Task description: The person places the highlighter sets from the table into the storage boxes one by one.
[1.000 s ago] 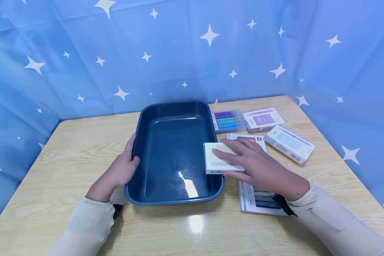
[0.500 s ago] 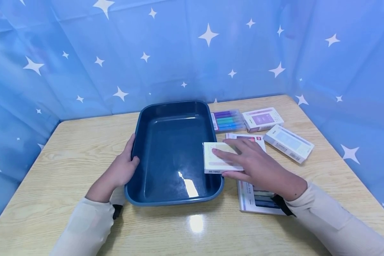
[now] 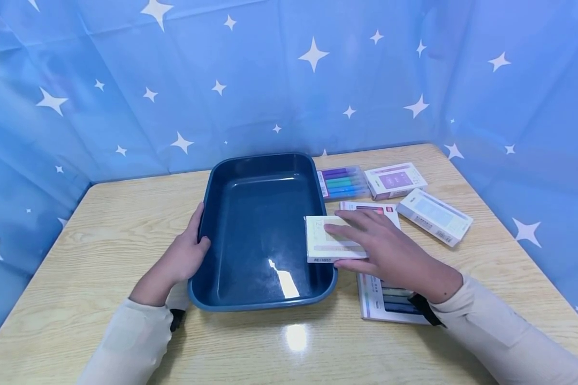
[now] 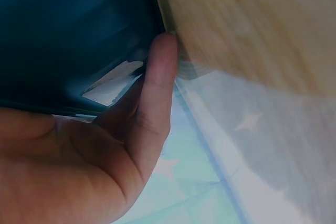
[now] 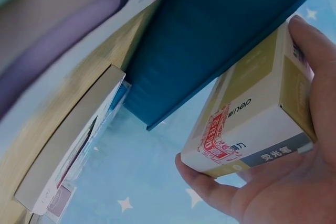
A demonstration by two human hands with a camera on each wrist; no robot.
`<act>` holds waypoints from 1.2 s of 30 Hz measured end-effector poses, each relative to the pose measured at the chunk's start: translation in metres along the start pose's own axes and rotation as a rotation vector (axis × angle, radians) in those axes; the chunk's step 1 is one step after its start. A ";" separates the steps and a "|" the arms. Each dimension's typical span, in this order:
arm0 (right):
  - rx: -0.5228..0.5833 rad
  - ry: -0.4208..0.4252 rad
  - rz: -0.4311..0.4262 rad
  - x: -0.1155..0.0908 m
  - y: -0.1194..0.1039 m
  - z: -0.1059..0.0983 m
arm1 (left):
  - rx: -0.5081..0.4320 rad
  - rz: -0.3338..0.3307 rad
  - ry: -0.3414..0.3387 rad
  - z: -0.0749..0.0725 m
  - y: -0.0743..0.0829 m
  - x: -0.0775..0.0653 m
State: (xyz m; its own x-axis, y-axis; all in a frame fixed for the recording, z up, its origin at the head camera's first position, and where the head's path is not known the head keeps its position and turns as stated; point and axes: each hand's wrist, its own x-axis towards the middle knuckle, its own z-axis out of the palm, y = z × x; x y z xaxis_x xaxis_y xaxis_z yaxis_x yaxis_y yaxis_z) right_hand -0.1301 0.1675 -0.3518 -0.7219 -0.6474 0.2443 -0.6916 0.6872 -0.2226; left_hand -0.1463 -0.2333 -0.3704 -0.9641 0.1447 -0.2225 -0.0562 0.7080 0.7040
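Note:
A deep dark-blue plastic tray (image 3: 260,230) stands on the table in the middle of the head view. My left hand (image 3: 183,256) grips its left side, thumb over the rim and fingers along the outer wall. In the left wrist view a finger (image 4: 160,82) lies against that wall. My right hand (image 3: 390,251) holds a white and pale-yellow highlighter box (image 3: 320,246) over the tray's right rim. In the right wrist view, thumb and fingers pinch the box (image 5: 247,114) by its opposite edges, above the tray's side wall (image 5: 210,40).
Under my right forearm lies a flat white marker pack (image 3: 370,299), partly hidden. Behind it are a clear case of purple, green and blue pens (image 3: 344,182), a purple-and-white box (image 3: 396,180) and another white box (image 3: 435,215). A starry blue curtain (image 3: 250,64) closes off the back.
Almost nothing moves. The highlighter box shifts very slightly left with my right hand; my left hand and the tray keep their places.

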 end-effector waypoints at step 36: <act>-0.002 -0.004 -0.032 -0.001 -0.003 -0.001 | 0.013 -0.003 0.000 -0.001 0.001 0.000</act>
State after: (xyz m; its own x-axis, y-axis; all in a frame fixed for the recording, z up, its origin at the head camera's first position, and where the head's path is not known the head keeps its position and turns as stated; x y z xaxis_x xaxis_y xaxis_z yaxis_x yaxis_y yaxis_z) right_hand -0.1273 0.1657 -0.3504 -0.6998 -0.6702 0.2472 -0.7140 0.6671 -0.2126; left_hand -0.1467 -0.2333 -0.3685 -0.9640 0.1430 -0.2244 -0.0552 0.7174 0.6944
